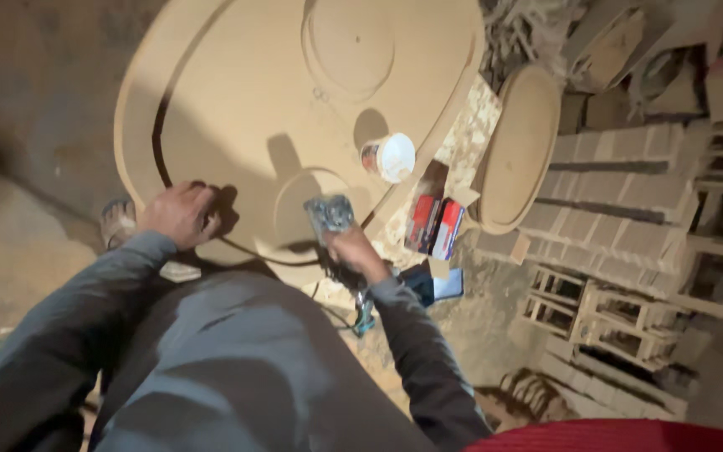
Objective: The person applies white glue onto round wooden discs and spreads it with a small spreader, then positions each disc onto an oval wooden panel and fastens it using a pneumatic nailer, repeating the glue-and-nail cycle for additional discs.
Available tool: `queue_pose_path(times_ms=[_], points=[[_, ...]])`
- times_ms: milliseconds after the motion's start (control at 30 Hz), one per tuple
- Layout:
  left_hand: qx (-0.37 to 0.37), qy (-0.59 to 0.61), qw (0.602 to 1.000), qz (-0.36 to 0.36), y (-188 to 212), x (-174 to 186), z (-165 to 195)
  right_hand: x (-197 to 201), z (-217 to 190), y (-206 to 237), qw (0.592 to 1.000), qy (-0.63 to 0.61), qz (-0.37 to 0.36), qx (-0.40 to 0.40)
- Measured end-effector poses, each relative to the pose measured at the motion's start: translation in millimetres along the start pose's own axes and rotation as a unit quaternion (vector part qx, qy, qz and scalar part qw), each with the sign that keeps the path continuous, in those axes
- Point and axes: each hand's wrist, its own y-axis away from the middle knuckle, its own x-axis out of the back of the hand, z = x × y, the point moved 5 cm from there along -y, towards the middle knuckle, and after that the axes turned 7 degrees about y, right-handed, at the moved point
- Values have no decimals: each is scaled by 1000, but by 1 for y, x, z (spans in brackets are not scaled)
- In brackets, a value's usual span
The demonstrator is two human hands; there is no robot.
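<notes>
left hand on round board, right hand gripping power tool

Tan round board, white cup, red boxes (perhaps red-blue), grey sleeves.

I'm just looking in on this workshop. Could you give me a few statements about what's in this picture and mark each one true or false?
1. The right hand grips a power tool at the edge of the big round wooden board. True.
2. The left hand is raised in the air, away from the board. False: it rests pressed on the board's near edge.
3. A small white cup sits on the board. True.
4. The red and blue boxes lie on the middle of the board. False: they lie off its right edge, beside it.
5. Slatted wooden frames are stacked at the right. True.
</notes>
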Motion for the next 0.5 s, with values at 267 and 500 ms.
queue_pose_path(times_ms=[267, 500], points=[[23, -19, 1000, -5, -8, 5, 2, 35, -34, 3, 998, 13, -12, 56], [23, -16, 999, -23, -5, -9, 3, 38, 4, -15, 998, -46, -14, 43]])
